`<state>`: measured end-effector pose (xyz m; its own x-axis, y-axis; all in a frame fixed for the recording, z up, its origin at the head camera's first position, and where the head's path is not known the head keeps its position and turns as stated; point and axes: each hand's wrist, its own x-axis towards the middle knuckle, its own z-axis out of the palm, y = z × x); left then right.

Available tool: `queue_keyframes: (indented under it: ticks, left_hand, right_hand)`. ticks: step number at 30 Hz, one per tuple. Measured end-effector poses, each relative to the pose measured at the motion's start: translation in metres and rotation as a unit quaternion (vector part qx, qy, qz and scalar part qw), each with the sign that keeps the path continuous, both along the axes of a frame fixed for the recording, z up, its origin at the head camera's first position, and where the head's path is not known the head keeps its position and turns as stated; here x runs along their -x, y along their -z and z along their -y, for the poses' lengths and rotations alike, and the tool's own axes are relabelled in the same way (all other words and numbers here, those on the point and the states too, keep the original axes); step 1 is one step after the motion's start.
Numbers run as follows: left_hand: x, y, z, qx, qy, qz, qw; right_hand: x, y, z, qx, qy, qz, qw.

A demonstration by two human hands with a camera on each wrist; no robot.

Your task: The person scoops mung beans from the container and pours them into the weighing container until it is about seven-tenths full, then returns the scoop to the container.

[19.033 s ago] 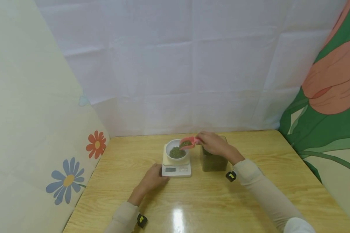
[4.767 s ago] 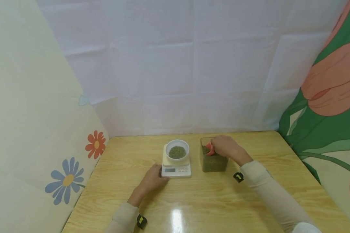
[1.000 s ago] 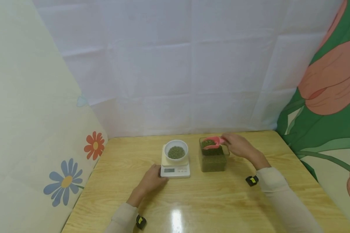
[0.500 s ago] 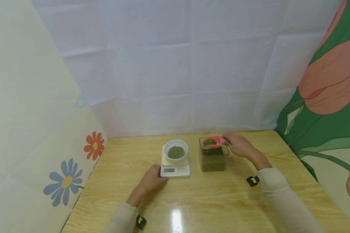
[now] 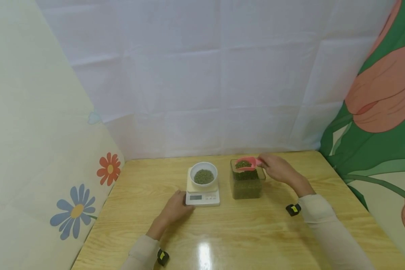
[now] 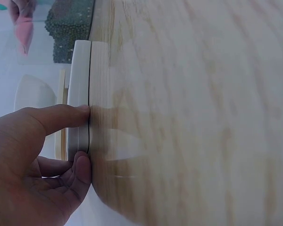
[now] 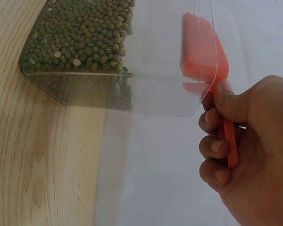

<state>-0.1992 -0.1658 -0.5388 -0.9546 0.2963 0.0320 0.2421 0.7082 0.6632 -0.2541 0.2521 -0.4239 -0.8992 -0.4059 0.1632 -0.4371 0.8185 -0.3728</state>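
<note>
My left hand (image 5: 176, 207) pinches the left front corner of a white kitchen scale (image 5: 213, 201), thumb and fingertips against its side in the left wrist view. On the scale stands a white bowl (image 5: 204, 164) with green mung beans (image 5: 204, 177) in it. To the right is a clear square container (image 5: 246, 191), partly filled with mung beans (image 7: 89, 37). Curled round the handle of a pink scoop (image 7: 200, 47), my right hand (image 5: 275, 167) holds it over the container, above the beans inside. A small heap of beans (image 5: 243, 164) lies in the scoop. The scale's display is too small to read.
The wooden table (image 5: 243, 232) ends at a white cloth (image 5: 189, 93) behind. A flower-printed cloth (image 5: 77, 210) hangs at the left, another (image 5: 381, 105) at the right. Black wrist cameras (image 5: 293, 209) sit below both wrists.
The scoop was over the bowl 19 seconds ago, then dipped in the container's beans, then lifted above them with a load. Lately it shifts only slightly. My left hand stays at the scale.
</note>
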Motion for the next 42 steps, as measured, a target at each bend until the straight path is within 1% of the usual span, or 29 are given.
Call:
queue_keyframes:
  ticks: [3, 12, 24, 29, 34, 42]
  left_hand:
    - [0.000, -0.001, 0.000, 0.001, -0.001, 0.002, 1.0000]
    - [0.000, -0.002, 0.000, 0.000, 0.000, 0.004, 1.0000]
    - [0.000, -0.001, 0.000, -0.001, 0.002, 0.004, 1.0000]
    - [0.001, 0.000, 0.000, -0.001, 0.001, 0.005, 1.0000]
    - [0.001, 0.001, 0.001, 0.002, -0.001, 0.004, 1.0000]
    - [0.001, 0.001, 0.001, 0.001, -0.005, 0.005, 1.0000]
  right_hand:
    - [0.000, 0.000, 0.000, 0.002, 0.006, 0.006, 1.0000]
    - [0.000, -0.003, -0.001, -0.002, 0.003, 0.008, 1.0000]
    - [-0.001, -0.010, -0.001, -0.003, 0.007, 0.009, 0.9999]
    - [-0.001, -0.012, 0.000, -0.001, 0.002, 0.009, 1.0000]
    - [0.000, -0.012, 0.000, -0.001, -0.001, -0.001, 1.0000]
    - [-0.002, -0.016, 0.004, 0.004, -0.003, 0.007, 1.0000]
